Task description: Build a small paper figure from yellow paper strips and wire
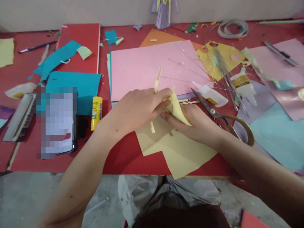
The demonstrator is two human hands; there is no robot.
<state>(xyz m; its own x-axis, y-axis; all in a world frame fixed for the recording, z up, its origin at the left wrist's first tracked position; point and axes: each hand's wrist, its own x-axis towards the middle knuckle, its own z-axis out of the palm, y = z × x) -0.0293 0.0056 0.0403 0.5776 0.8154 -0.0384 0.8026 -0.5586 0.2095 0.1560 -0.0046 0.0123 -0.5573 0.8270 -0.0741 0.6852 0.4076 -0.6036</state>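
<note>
Surface point(118, 158) of flat red board spreads under both hands and reaches well past the fingers point(166, 94) on either side. Just beyond the fingers lies a stack of coloured paper topped by a large pink sheet point(147, 63). Next in size is a pale yellow sheet of paper point(187, 152), directly under and between the fingers; its near corner hangs slightly over the front edge, and its far part is raised and curled. To the right of the fingers, well apart, lies a light blue sheet of paper point(277, 136).

The left hand point(137, 104) comes in over the paper, its thumb and forefinger closed together on the raised part. The right hand point(201, 122) holds the same raised fold from the other side, thumb in front; its other fingers are mostly hidden.

To the left of the fingers, well apart, lies a phone point(59, 123), its screen blurred. Just to the right of the right fingers rest metal scissors with yellowish handles point(213, 111), blades parted slightly. Beyond them lies a white plastic glue bottle point(212, 95). A yellow glue stick point(96, 112) lies left of the left fingers. Smallest, a narrow pale yellow paper strip point(158, 79) sticks out beyond the left fingers.
</note>
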